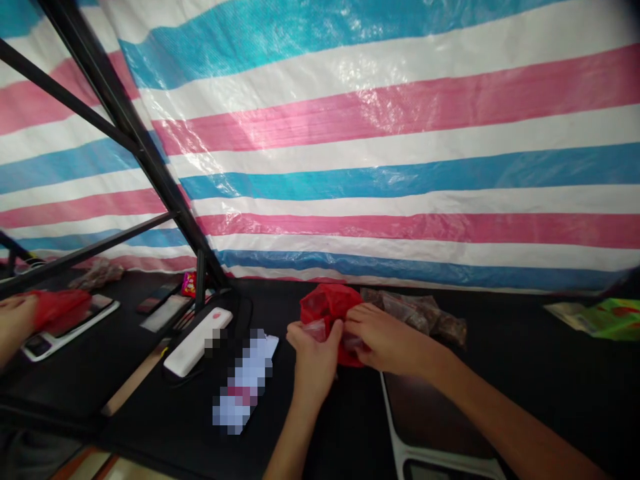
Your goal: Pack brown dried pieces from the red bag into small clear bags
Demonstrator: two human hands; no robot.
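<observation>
My left hand (pixel 314 353) and my right hand (pixel 383 337) meet over a red plastic bag (pixel 327 305) on the black table (pixel 525 373). The fingers of both hands are pinched on the bag's clear and red film near its lower edge. The bag bulges upward behind my fingers. Right behind it lies a clear packet of brown pieces (pixel 417 313). What is inside the red bag is hidden.
A weighing scale (pixel 430 427) sits under my right forearm. A white power strip (pixel 197 341) and a blurred card (pixel 245 383) lie to the left. Black metal frame bars (pixel 145 153) divide off another person's hand (pixel 15 320) with red plastic. Green packets (pixel 600 317) lie far right. A striped tarp (pixel 380 147) hangs behind.
</observation>
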